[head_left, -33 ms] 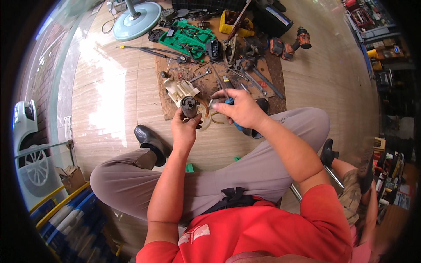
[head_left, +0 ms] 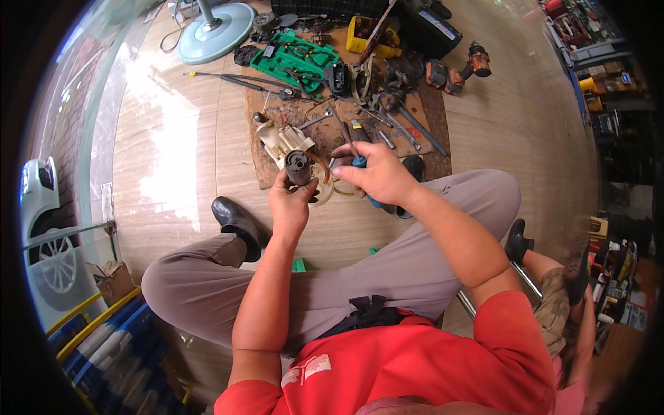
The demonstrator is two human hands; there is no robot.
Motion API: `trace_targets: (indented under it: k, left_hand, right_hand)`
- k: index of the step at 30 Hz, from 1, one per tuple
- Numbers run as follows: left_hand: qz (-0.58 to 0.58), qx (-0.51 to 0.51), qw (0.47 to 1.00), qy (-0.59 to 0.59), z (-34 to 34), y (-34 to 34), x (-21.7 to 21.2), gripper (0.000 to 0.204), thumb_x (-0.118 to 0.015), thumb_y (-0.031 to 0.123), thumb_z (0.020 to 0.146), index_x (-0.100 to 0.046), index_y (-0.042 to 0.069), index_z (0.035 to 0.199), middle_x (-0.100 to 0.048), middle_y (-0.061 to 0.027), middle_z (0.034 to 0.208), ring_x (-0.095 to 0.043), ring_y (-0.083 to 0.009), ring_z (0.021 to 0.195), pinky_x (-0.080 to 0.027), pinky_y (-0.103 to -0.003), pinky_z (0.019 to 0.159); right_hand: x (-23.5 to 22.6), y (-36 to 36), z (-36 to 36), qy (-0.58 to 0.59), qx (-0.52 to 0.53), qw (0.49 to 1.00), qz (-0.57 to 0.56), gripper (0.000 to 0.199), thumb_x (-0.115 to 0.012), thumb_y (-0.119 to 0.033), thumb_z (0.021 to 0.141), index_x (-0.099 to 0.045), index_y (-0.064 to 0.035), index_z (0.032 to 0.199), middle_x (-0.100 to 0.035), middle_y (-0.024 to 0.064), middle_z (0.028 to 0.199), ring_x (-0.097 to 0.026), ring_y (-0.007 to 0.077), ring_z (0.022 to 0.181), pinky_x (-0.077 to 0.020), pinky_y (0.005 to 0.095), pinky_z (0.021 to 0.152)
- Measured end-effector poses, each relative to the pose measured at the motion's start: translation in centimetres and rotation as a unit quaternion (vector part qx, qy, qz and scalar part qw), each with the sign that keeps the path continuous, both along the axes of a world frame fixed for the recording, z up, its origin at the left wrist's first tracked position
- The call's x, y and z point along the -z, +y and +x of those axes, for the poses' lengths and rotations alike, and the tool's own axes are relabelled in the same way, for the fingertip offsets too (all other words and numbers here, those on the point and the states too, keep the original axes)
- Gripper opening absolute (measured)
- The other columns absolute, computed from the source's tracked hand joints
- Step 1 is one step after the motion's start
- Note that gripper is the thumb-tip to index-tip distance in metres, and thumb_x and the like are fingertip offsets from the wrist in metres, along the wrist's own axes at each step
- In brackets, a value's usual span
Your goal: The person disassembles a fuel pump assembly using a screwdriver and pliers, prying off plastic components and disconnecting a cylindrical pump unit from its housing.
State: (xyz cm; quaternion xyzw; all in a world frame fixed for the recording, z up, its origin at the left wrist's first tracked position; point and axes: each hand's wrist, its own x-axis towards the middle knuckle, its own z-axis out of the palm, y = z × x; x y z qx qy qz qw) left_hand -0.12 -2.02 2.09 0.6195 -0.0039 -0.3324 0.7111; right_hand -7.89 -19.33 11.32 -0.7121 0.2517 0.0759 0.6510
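My left hand [head_left: 290,204] is closed round a dark grey cylindrical part [head_left: 298,168], its round end with openings facing up. A blue-handled screwdriver [head_left: 359,161] lies in my right hand [head_left: 380,174], its shaft pointing away from me. My right thumb and fingertips also pinch a small shiny metal piece [head_left: 333,164], too small to name, just right of the cylinder. Behind the cylinder, a cream plastic housing [head_left: 282,140] sits on the stained board [head_left: 261,169]. A brownish hose [head_left: 324,166] curves between my hands, and a pale ring-like piece, partly hidden, shows below it.
On the board's far side lie a green tool case [head_left: 294,61], a yellow container [head_left: 370,38], pliers and several long tools [head_left: 404,128]. An orange-black cordless drill [head_left: 477,62] and a black box [head_left: 429,33] stand right. A fan base [head_left: 216,31] is far left; another person's leg [head_left: 546,277] shows right.
My right hand has shifted very slightly toward the left, and the cylinder's top has tilted a little. Everything else stays in place.
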Motion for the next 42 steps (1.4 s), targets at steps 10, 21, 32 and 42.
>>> trace_targets:
  k: [10, 21, 32, 42]
  left_hand:
    - [-0.078, 0.047, 0.992, 0.093, 0.2, 0.5, -2.2, 0.025, -0.068, 0.009, 0.091, -0.057, 0.001, 0.112, -0.066, -0.0088, 0.085, -0.061, -0.0135, 0.06, -0.048, -0.026, 0.05]
    - [-0.196, -0.02, 0.93, 0.312, 1.0, 1.4, -0.7, 0.027, -0.052, 0.031, 0.101, -0.056, 0.006, 0.111, -0.066, -0.0087, 0.085, -0.061, -0.0195, 0.059, -0.047, -0.032, 0.049]
    - [-0.201, 0.012, 0.953, 0.228, 0.6, 1.3, -1.3, 0.027, -0.044, 0.031, 0.103, -0.056, 0.009, 0.112, -0.067, -0.0086, 0.096, -0.061, -0.0226, 0.07, -0.045, -0.035, 0.058]
    - [-0.397, 0.097, 0.893, 0.188, 1.3, 2.1, -2.5, 0.043, -0.063, 0.025, 0.093, -0.045, 0.015, 0.13, -0.059, -0.0188, 0.125, -0.059, -0.0336, 0.11, -0.048, -0.044, 0.087]
  right_hand:
    - [2.8, 1.0, 0.5, -0.065, -0.07, 0.987, -0.13, 0.037, -0.071, -0.009, 0.085, -0.063, 0.0007, 0.119, -0.067, 0.0045, 0.09, -0.061, 0.0084, 0.076, -0.0513, 0.0263, 0.069]
    - [2.2, 0.8, 0.9, -0.038, -0.121, 0.988, -0.086, 0.036, -0.069, -0.008, 0.081, -0.065, 0.0001, 0.116, -0.068, 0.0044, 0.085, -0.062, 0.0099, 0.075, -0.051, 0.0272, 0.069]
    - [2.4, 2.1, 0.4, -0.029, -0.205, 0.92, -0.333, 0.03, -0.075, -0.02, 0.076, -0.063, -0.0061, 0.099, -0.068, 0.0189, 0.088, -0.066, 0.0384, 0.084, -0.053, 0.0445, 0.073]
    - [0.6, 0.1, 0.4, -0.14, -0.083, 0.877, -0.451, 0.018, -0.07, -0.015, 0.08, -0.059, -0.0068, 0.091, -0.065, 0.0145, 0.081, -0.064, 0.0361, 0.076, -0.0502, 0.0464, 0.066]
